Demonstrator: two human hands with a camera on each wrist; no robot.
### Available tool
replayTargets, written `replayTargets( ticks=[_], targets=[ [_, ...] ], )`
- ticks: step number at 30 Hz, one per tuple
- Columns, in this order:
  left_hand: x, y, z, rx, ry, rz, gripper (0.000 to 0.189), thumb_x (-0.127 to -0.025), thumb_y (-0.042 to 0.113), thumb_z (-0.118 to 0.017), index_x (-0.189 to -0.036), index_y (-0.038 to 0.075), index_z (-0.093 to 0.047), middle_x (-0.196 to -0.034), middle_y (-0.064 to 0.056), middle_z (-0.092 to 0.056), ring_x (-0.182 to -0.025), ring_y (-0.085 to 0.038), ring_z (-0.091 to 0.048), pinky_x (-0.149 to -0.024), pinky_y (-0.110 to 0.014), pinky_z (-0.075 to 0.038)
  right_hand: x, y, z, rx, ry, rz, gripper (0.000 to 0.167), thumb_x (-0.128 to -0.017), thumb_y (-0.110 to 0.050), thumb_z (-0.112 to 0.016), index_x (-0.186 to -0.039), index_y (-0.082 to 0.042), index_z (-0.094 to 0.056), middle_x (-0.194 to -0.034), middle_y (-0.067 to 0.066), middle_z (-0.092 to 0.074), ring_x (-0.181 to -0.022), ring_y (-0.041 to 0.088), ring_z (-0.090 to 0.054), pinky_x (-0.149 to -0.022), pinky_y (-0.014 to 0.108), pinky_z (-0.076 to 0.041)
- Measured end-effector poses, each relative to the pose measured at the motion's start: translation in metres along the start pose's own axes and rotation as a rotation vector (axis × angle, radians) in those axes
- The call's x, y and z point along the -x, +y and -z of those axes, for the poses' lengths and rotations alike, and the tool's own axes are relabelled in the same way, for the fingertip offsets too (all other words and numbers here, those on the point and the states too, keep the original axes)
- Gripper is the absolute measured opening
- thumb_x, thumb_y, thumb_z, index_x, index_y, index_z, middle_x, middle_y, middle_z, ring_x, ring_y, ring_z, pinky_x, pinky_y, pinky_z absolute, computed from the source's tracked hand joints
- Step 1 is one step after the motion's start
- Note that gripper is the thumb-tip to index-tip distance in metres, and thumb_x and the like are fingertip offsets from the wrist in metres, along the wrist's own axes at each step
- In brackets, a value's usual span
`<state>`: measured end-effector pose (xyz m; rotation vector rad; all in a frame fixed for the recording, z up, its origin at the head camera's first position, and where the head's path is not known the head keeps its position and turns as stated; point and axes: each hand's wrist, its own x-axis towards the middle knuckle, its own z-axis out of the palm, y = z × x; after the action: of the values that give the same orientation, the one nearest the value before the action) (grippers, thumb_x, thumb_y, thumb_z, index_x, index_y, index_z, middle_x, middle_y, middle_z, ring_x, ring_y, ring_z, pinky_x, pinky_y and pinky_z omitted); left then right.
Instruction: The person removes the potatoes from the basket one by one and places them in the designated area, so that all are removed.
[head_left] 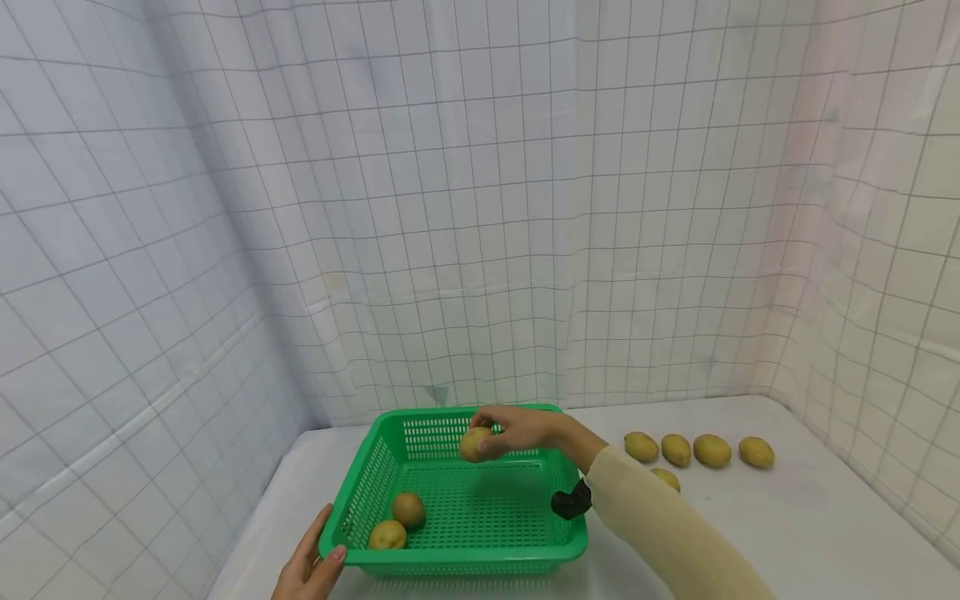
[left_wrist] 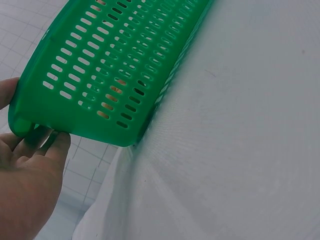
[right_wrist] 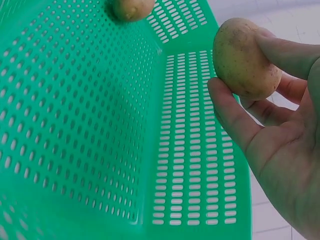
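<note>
A green perforated plastic basket stands on the white table. Two potatoes, a browner potato and a yellower potato, lie in its near left corner. Over the basket's far half, my right hand pinches another potato between thumb and fingers, above the basket floor. My left hand grips the rim at the near left corner; in the left wrist view the thumb lies on one side of the rim and the fingers curl under it.
To the right of the basket a row of potatoes lies on the white table, with one more potato partly hidden by the right sleeve. A black wrist device shows beside the right forearm. White grid-lined curtains enclose the table.
</note>
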<state>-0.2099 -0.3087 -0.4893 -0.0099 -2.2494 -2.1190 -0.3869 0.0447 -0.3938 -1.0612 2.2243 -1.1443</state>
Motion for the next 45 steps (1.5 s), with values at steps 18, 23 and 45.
replayTargets(
  ticks=[18,23,45],
  targets=[
    [0.0,0.005,0.002,-0.03,0.005,0.027,0.088,-0.105,0.021,-0.062,-0.164,-0.002,-0.001,-0.165,-0.035,-0.006,-0.141,-0.044,-0.029,-0.098,-0.022,-0.049,0.03,0.0,0.013,-0.067,-0.005,-0.022,0.032,-0.107,-0.018,-0.062,-0.135,-0.004,-0.054,-0.124,0.009,-0.056,-0.106,0.022,-0.061,-0.097,0.051,-0.055],
    [0.001,0.004,0.001,-0.017,-0.002,0.017,0.088,-0.106,0.021,-0.061,-0.163,-0.004,0.001,-0.164,-0.037,-0.005,-0.142,-0.051,-0.022,-0.097,-0.023,-0.049,0.037,0.003,0.016,-0.038,0.009,-0.024,0.034,-0.107,-0.021,-0.062,-0.136,-0.004,-0.054,-0.125,0.009,-0.055,-0.106,0.023,-0.058,-0.092,0.046,-0.056],
    [0.0,0.001,0.002,-0.008,-0.026,0.021,0.09,-0.106,0.023,-0.061,-0.164,-0.001,0.003,-0.166,-0.033,-0.001,-0.144,-0.048,-0.016,-0.103,-0.025,-0.043,0.078,0.018,0.039,0.035,0.153,-0.051,0.036,-0.101,-0.031,-0.068,-0.131,-0.013,-0.058,-0.124,0.006,-0.057,-0.107,0.028,-0.053,-0.088,0.042,-0.05]
  ],
)
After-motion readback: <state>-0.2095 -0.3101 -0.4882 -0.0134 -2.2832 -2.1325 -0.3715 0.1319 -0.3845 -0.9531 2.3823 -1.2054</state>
